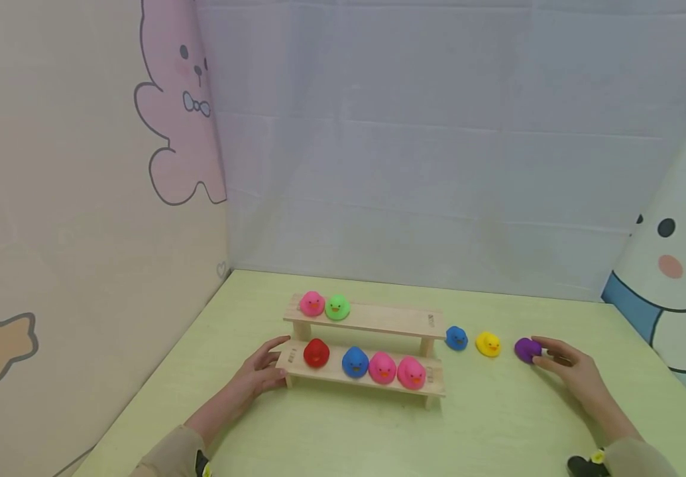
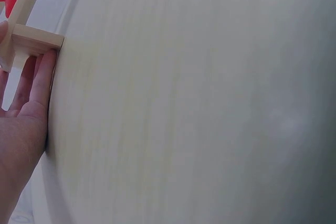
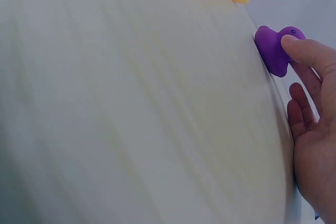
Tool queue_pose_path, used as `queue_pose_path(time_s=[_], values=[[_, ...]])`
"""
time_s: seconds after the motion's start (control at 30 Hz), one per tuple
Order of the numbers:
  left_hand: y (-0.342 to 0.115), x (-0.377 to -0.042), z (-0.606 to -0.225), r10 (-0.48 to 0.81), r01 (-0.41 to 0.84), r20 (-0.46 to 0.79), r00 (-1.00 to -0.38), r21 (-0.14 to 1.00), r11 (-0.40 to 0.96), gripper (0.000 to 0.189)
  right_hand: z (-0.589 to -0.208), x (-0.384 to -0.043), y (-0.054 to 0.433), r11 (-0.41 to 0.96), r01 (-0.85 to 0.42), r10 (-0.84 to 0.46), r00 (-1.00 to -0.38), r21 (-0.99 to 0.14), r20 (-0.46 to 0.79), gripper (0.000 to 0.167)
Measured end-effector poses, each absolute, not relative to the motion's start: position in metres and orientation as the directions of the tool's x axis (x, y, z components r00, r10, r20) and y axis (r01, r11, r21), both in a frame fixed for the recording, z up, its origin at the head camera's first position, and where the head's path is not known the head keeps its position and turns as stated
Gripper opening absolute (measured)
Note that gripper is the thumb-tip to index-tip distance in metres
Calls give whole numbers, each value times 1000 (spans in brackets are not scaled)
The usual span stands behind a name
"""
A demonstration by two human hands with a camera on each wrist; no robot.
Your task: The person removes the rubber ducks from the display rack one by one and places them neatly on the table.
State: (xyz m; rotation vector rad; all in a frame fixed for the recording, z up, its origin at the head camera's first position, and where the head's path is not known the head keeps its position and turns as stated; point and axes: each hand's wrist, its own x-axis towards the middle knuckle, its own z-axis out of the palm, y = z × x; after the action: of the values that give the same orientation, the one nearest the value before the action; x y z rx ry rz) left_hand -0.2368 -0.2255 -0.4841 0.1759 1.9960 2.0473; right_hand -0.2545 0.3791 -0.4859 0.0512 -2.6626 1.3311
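My left hand (image 1: 257,372) holds the left end of a two-tier wooden stand (image 1: 343,374), its thumb near the front edge of the lower shelf. In the left wrist view its fingers lie against the stand's end piece (image 2: 39,38). At the right, my right hand (image 1: 575,374) pinches a purple rubber duck (image 1: 526,350) between thumb and index finger, low at the tabletop. In the right wrist view the thumb presses on the head of the purple duck (image 3: 272,51), and the other fingers stay loosely bent below.
On the upper shelf sit a pink duck (image 1: 312,303) and a green duck (image 1: 337,307). The lower shelf bears a red duck (image 1: 316,353), a blue duck (image 1: 355,362) and two pink ducks (image 1: 382,368). Another blue duck (image 1: 457,338) and a yellow duck (image 1: 488,344) stand on the table (image 1: 498,424).
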Motion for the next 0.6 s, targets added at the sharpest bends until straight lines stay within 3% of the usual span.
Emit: queue_pose_path(time_s=[0.6], values=[[-225,-238,-485,277,-116,-107,-955,993,-17,66,-483,-257,381,606,-84,-4,-995,-791,103,59]])
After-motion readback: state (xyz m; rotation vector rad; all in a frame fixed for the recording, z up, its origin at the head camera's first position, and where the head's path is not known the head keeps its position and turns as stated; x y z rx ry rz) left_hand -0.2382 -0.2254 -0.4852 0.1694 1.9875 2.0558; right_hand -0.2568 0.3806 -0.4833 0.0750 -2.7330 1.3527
